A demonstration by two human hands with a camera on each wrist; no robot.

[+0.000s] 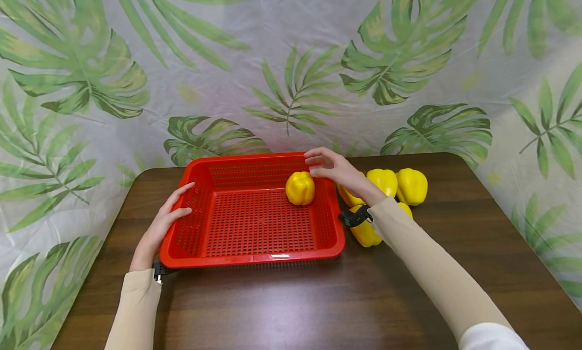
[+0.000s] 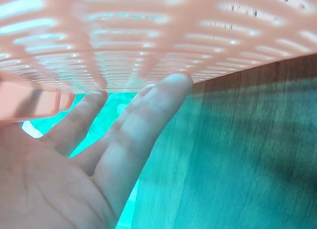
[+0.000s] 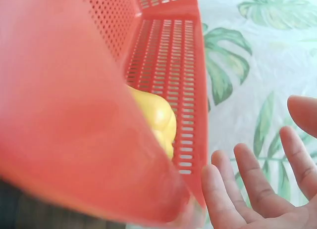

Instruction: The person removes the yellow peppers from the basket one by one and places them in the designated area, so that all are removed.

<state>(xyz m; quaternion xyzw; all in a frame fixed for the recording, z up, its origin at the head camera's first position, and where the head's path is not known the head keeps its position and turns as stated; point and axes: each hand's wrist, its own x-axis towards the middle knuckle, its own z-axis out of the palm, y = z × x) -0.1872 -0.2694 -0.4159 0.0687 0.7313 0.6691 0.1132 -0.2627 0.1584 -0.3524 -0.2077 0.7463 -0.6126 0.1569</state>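
Observation:
A red plastic basket (image 1: 259,259) with slotted walls stands on the table, one yellow bell pepper (image 1: 300,188) lying inside near its right wall. My left hand (image 1: 164,223) holds the basket's left side. Its thumb lies over the rim, while in the left wrist view several fingers (image 2: 136,125) stretch under the lip along the outer wall. Over the basket's far right corner is my right hand (image 1: 331,165), fingers apart and holding nothing. The right wrist view shows this hand (image 3: 267,199) just outside the rim, with the pepper (image 3: 158,115) partly hidden behind the basket wall.
Several more yellow bell peppers (image 1: 382,182) sit on the brown wooden table (image 1: 464,213) right of the basket, partly covered by my right forearm. A leaf-patterned cloth (image 1: 291,87) hangs behind the table's far edge.

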